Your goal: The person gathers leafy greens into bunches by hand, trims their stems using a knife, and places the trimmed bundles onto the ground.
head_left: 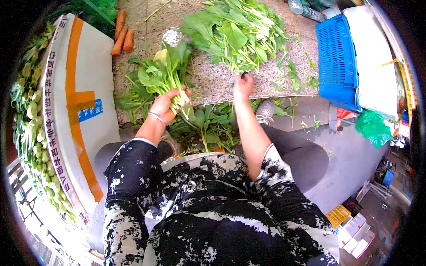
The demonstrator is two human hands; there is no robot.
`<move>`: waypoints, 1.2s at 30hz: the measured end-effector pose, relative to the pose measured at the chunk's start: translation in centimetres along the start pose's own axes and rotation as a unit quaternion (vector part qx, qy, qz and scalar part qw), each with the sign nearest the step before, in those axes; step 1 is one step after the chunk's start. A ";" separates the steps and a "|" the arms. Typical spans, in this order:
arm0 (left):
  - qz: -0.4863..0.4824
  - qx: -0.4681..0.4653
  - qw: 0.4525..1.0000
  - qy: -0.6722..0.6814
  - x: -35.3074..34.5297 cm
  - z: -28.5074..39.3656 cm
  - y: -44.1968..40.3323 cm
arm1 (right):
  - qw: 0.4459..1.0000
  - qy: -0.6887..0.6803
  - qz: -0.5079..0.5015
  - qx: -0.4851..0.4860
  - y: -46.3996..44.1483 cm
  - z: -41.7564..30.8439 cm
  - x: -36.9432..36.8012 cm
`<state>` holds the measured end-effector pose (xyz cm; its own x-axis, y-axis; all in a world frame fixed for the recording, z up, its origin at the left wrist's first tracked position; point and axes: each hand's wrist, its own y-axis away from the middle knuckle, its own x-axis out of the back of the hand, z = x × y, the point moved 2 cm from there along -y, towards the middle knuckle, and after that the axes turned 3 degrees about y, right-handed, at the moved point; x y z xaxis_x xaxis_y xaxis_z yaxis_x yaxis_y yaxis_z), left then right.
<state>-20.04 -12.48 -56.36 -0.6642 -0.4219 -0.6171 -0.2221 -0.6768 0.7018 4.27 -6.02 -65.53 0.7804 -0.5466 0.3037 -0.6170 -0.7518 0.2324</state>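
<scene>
Leafy greens (pixel 159 73), stems pinched in left hand's grip (pixel 171 104), leaves fanning out beyond it

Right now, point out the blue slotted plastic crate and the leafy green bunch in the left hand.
Blue slotted plastic crate (pixel 338 57): head view, slotted side.
Leafy green bunch (pixel 159 77): head view, its leaves, not its stems.

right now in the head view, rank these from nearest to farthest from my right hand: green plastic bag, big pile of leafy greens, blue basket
From the right hand:
1. Big pile of leafy greens, just beyond the fingers
2. Blue basket, to the right
3. Green plastic bag, right, past the basket
</scene>
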 end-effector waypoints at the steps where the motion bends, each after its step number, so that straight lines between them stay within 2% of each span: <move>1: 0.004 0.004 1.000 0.006 0.0 -0.1 0.0 | 0.992 -0.076 -0.085 -0.052 -0.5 0.0 0.0; 2: 0.000 0.004 1.000 -0.013 0.0 0.1 -0.1 | 0.969 -0.149 -0.169 -0.102 -0.7 0.0 -0.3; 3: 0.001 0.003 1.000 -0.006 0.0 0.1 0.0 | 0.968 -0.149 -0.171 -0.102 -0.3 -0.3 -0.4; 6: -0.003 0.009 1.000 0.002 0.4 -0.1 -0.4 | 0.954 -0.155 -0.158 -0.204 3.7 -2.8 -0.4; 8: -0.008 0.013 1.000 0.001 0.6 -0.1 -0.4 | 0.907 -0.209 -0.287 -0.225 7.2 -4.1 -0.5; 10: 0.014 0.003 1.000 -0.019 0.3 -0.2 -0.2 | 0.896 -0.187 -0.329 -0.235 10.9 -6.6 -0.2; 14: 0.010 0.029 0.997 -0.065 0.9 -0.7 -0.4 | 0.922 -0.036 -0.371 -0.104 14.5 -8.6 -0.9; 15: 0.004 0.021 0.998 -0.052 1.4 -0.9 -0.7 | 0.917 -0.031 -0.397 0.018 14.2 -6.2 -1.8; 16: -0.048 0.048 0.998 -0.002 -0.2 -0.8 0.2 | 0.912 -0.024 -0.407 0.039 14.4 -6.3 -1.8; 18: 0.046 0.007 0.999 -0.018 -0.3 -0.7 0.7 | 0.904 0.012 -0.420 0.076 14.8 -6.7 -2.0; 19: 0.036 -0.001 0.998 -0.053 0.0 -0.5 0.7 | 0.887 0.040 -0.434 0.152 14.9 -7.3 -1.9; 20: 0.070 0.006 0.996 -0.062 0.3 -0.5 0.8 | 0.887 0.041 -0.435 0.152 14.5 -7.6 -1.7; 22: 0.052 0.016 0.998 -0.019 0.4 0.1 0.9 | 0.872 0.012 -0.488 -0.030 13.2 -9.0 -1.4; 23: 0.058 -0.011 0.998 0.004 0.4 0.6 1.0 | 0.903 0.013 -0.422 -0.077 11.0 -6.5 -2.2; 24: 0.065 -0.038 0.997 0.027 0.4 1.0 1.0 | 0.928 -0.066 -0.345 -0.123 9.3 -6.4 -2.2; 25: 0.043 -0.041 0.998 0.036 0.6 1.8 0.9 | 0.952 -0.058 -0.266 -0.136 7.8 -5.6 -2.2; 26: 0.040 -0.080 0.993 0.072 0.8 2.3 0.7 | 0.961 -0.048 -0.245 -0.118 6.7 -4.5 -2.6; 28: 0.053 -0.115 0.988 0.086 0.4 3.1 1.3 | 0.957 -0.005 -0.258 -0.131 5.8 -2.9 -4.0; 30: 0.058 -0.120 0.987 0.088 0.9 3.5 1.3 | 0.946 0.101 -0.297 -0.084 6.4 -1.9 -5.9; 31: 0.073 -0.128 0.985 0.086 0.9 3.6 1.5 | 0.927 0.160 -0.328 -0.084 6.9 -1.5 -6.7; 32: 0.089 -0.136 0.983 0.084 1.0 3.8 1.8 | 0.894 0.275 -0.353 -0.009 7.5 -1.2 -7.3; 34: 0.099 -0.136 0.982 0.085 1.4 3.7 1.8 | 0.802 0.432 -0.413 -0.004 9.4 -2.2 -7.7; 35: 0.111 -0.132 0.983 0.065 1.4 3.7 1.9 | 0.785 0.489 -0.377 0.051 10.9 -4.5 -7.1; 36: 0.121 -0.129 0.983 0.046 1.3 3.8 2.0 | 0.784 0.490 -0.378 0.051 10.8 -3.6 -7.2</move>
<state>-24.06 -12.12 -54.46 -0.6056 -0.6341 -0.4808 0.1314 -0.6756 0.7255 -8.40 -8.85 -61.87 0.4363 0.5765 0.6908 0.0347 -0.7780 0.6273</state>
